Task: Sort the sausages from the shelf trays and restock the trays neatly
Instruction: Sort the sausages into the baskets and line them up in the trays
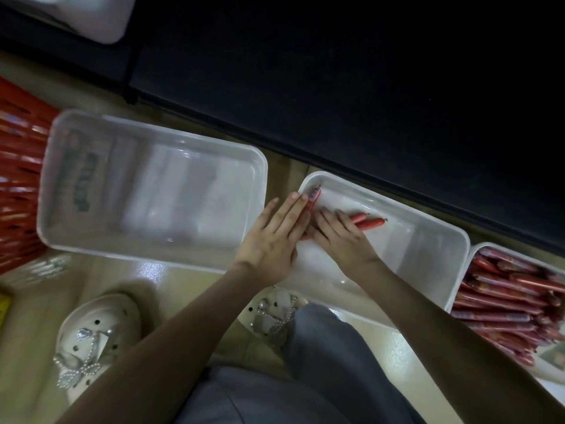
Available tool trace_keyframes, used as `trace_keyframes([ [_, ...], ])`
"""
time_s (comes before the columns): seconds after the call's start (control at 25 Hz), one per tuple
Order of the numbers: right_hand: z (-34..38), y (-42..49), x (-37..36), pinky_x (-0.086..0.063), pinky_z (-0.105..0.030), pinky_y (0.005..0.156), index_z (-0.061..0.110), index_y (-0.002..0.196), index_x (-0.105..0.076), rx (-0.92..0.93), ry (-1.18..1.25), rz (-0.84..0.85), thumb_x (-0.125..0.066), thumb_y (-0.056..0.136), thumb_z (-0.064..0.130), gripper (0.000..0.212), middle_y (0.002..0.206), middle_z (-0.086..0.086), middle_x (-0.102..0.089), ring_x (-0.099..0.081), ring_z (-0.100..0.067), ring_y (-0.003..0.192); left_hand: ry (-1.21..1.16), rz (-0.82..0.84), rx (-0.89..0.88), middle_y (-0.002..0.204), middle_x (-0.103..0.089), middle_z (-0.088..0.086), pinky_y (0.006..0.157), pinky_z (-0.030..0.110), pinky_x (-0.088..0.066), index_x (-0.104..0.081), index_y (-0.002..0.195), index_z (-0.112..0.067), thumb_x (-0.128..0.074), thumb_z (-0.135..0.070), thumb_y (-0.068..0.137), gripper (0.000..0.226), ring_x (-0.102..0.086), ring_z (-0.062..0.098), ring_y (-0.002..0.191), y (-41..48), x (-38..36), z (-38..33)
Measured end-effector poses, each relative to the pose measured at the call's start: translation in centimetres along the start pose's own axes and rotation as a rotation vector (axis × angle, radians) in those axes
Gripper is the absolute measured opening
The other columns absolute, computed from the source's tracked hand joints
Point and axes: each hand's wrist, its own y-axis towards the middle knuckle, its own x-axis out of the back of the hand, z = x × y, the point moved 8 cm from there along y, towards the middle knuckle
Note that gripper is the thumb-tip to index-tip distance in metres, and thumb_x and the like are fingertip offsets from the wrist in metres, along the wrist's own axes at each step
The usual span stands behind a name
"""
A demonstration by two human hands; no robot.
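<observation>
Restocking: few sausages [368, 221] at tray [397, 203] left end; left hand [275, 237] flat, fingers together, presses one; right hand [339, 235] covers others, grip unclear. Next, probably: square them up, fetch more.

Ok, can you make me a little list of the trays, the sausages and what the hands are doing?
left tray: big, white, no sausages seen inside
middle tray: white, holds a few loose sausages
right tray: heaped with wrapped sausages
left hand: fingers straight, lying on one labelled sausage in the middle tray
right hand: fingers flat on two red sausages beside it
also there: red basket at the far left
</observation>
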Motion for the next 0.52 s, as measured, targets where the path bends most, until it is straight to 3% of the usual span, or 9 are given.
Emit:
trace_keyframes([
  [0.08, 0.2, 2.3, 0.1, -0.035, -0.038, 0.111, 0.014, 0.146, -0.033, 0.009, -0.098, 0.045, -0.025, 0.094, 0.015, 0.053, 0.147, -0.004, -0.044, -0.041, -0.023, 0.136, 0.001, -0.023, 0.008, 0.157, -0.019, 0.014, 0.118, 0.044, -0.006, -0.038, 0.144, -0.005, -0.044, -0.029, 0.086, 0.063, -0.011, 0.028, 0.145, 0.0, 0.2, 0.1],
  [0.16, 0.3, 3.5, 0.4, -0.036, -0.038, 0.110, 0.016, 0.138, -0.047, -0.003, -0.082, 0.075, -0.046, 0.082, 0.026, 0.057, 0.135, 0.002, -0.056, -0.051, -0.021, 0.126, -0.010, -0.028, 0.016, 0.157, -0.014, 0.013, 0.118, 0.043, -0.005, -0.038, 0.144, -0.005, -0.046, -0.030, 0.086, 0.064, -0.011, 0.028, 0.145, 0.0, 0.1, 0.2],
  [0.24, 0.4, 3.4, -0.2, -0.041, -0.036, 0.100, 0.021, 0.120, -0.065, 0.010, -0.023, 0.169, -0.068, 0.071, 0.031, 0.050, 0.107, 0.001, -0.065, -0.061, -0.022, 0.103, -0.013, -0.017, 0.017, 0.157, -0.015, 0.014, 0.118, 0.043, -0.006, -0.038, 0.144, -0.005, -0.044, -0.031, 0.087, 0.063, -0.010, 0.028, 0.145, 0.0, 0.0, 0.2],
  [0.32, -0.6, 2.4, -1.1, -0.047, -0.034, 0.080, 0.018, 0.096, -0.067, -0.082, 0.041, 0.218, -0.080, 0.060, 0.036, 0.043, 0.084, -0.003, -0.062, -0.060, -0.023, 0.080, -0.013, -0.019, 0.007, 0.157, -0.020, 0.017, 0.118, 0.044, -0.009, -0.041, 0.142, -0.005, -0.039, -0.031, 0.087, 0.061, -0.011, 0.030, 0.145, -0.1, 0.0, 0.2],
  [0.4, -1.9, 0.8, -1.5, -0.050, -0.035, 0.066, 0.013, 0.084, -0.064, -0.204, 0.104, 0.257, -0.082, 0.053, 0.029, 0.039, 0.077, -0.007, -0.060, -0.059, -0.026, 0.072, -0.039, -0.038, 0.004, 0.156, -0.022, 0.018, 0.118, 0.044, -0.009, -0.046, 0.138, -0.006, -0.040, -0.029, 0.086, 0.057, -0.013, 0.030, 0.144, 0.0, 0.0, 0.3],
  [0.52, -3.2, -2.0, -1.5, -0.054, -0.037, 0.062, 0.008, 0.092, -0.063, -0.305, 0.195, 0.370, -0.083, 0.055, 0.015, 0.043, 0.085, -0.012, -0.062, -0.062, -0.029, 0.076, -0.078, -0.061, -0.002, 0.155, -0.025, 0.018, 0.118, 0.043, -0.008, -0.055, 0.130, -0.007, -0.047, -0.027, 0.084, 0.051, -0.014, 0.031, 0.144, -0.1, -0.1, 0.3],
])
